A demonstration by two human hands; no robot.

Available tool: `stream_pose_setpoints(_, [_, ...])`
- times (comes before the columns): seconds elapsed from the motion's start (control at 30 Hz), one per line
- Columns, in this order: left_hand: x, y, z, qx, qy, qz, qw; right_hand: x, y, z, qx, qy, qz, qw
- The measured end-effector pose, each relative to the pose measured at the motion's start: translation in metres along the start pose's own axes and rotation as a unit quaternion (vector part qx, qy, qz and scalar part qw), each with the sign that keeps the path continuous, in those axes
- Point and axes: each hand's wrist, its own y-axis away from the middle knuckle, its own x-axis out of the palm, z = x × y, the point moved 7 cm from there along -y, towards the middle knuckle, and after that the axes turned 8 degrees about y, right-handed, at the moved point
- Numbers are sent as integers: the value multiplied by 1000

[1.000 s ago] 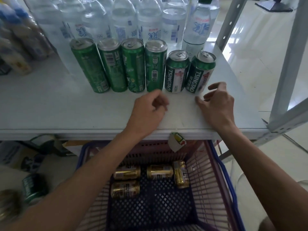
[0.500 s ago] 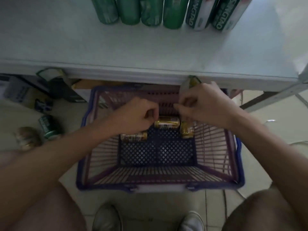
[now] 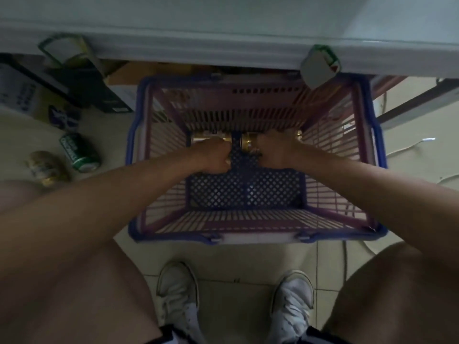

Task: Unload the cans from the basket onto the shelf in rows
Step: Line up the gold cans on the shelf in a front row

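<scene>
both hands dropped deeper into basket (image 3: 139,150): left hand (image 3: 214,155), right hand (image 3: 275,150) fingers curled over gold cans (image 3: 246,142).

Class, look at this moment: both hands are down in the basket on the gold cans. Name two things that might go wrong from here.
1. Both the left hand and right hand are grabbing gold cans at once; one may slip while lifting.
2. The shelf edge overhangs the basket; rising hands or cans might knock it.
</scene>
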Motion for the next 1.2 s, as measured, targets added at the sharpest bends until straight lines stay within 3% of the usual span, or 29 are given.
stream_pose_setpoints(0.17, [34,-22,27,-18,-99,-11,995,46,-32,-23,90,90,-69,989])
stream_pose_setpoints(0.4, [47,-28,34,-38,-174,-69,982,65,-49,-25,128,12,-13,992])
stream_pose_setpoints(0.53, [48,-29,36,-51,-151,-60,985,63,-47,-21,165,-116,32,979])
stream_pose_setpoints(0.8, [60,-30,43,-1,-33,-26,999,-32,22,-5,35,-270,-128,954])
stream_pose_setpoints(1.0, [15,-11,15,11,92,-27,995,-89,86,-21,-3,-323,-206,924])
stream_pose_setpoints(1.1, [-39,16,-7,83,118,-40,989,-121,109,-29,-39,-360,-237,902])
stream_pose_setpoints(1.2, [-97,52,-29,163,166,-44,972,-152,126,-37,-85,-448,-264,850])
